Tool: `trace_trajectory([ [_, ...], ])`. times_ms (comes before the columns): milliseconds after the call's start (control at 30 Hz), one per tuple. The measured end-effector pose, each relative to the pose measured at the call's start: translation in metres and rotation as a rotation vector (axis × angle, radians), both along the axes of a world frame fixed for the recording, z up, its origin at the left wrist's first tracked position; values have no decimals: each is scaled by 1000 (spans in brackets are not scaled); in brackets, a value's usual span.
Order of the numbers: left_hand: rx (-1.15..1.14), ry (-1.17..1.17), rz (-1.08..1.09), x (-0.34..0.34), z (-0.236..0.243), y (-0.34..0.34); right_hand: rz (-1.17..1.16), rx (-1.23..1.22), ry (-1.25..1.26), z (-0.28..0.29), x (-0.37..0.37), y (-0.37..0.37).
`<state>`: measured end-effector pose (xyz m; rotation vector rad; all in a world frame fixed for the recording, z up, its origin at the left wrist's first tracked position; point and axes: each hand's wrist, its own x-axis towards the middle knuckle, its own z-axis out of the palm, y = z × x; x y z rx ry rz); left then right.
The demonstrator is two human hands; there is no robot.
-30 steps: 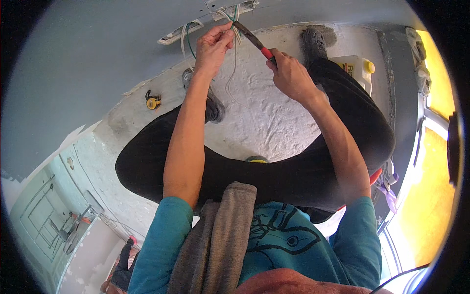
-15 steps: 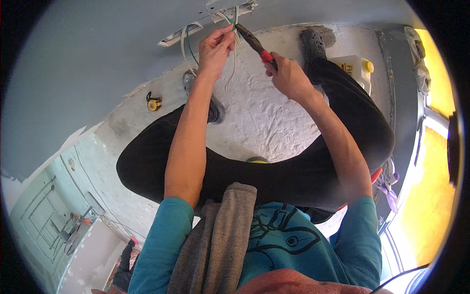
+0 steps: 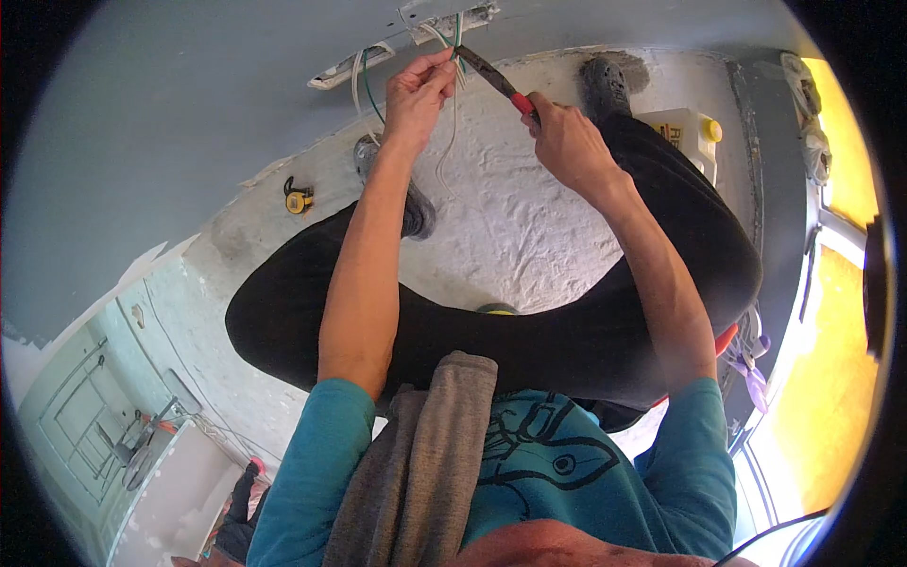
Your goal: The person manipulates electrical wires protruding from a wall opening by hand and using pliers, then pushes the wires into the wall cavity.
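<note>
Between the fingertips of my left hand (image 3: 419, 101) are thin electrical wires (image 3: 459, 28), green and white, that come out of a wall box opening (image 3: 463, 21). My right hand (image 3: 570, 142) is wrapped round the red handles of a pair of pliers (image 3: 487, 72). The dark jaws of the pliers reach the wires right beside my left fingertips; whether they bite on a wire is too small to tell. Loose wire ends hang below my left hand. More white and green wires (image 3: 359, 85) loop from a second wall opening (image 3: 350, 66) to the left.
A yellow and black tape measure (image 3: 298, 197) lies on the floor left of my shoe. Beyond my right knee stands a white jug (image 3: 694, 137) with a yellow cap. The grey wall (image 3: 189, 113) runs along the far side. A yellow-green round thing (image 3: 496, 308) shows partly behind my legs.
The handles of the pliers and my right hand have shifted slightly to the right. My left hand stays almost in place at the wires.
</note>
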<state>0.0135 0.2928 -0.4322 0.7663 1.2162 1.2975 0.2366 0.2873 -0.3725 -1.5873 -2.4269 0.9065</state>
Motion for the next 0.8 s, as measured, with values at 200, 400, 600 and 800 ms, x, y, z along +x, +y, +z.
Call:
trace_trajectory([
  [200, -30, 4, 21, 0, -3, 0, -253, -647, 466, 4, -13, -6],
  [400, -8, -44, 15, 0, -3, 0, -10, 10, 57, -10, 4, -2],
  [600, -28, -25, 11, 2, 0, 0, 38, 117, -33, -3, 5, 0],
  [800, -23, -39, 13, 0, -1, 0, 51, 152, -66, -2, 4, 0],
])
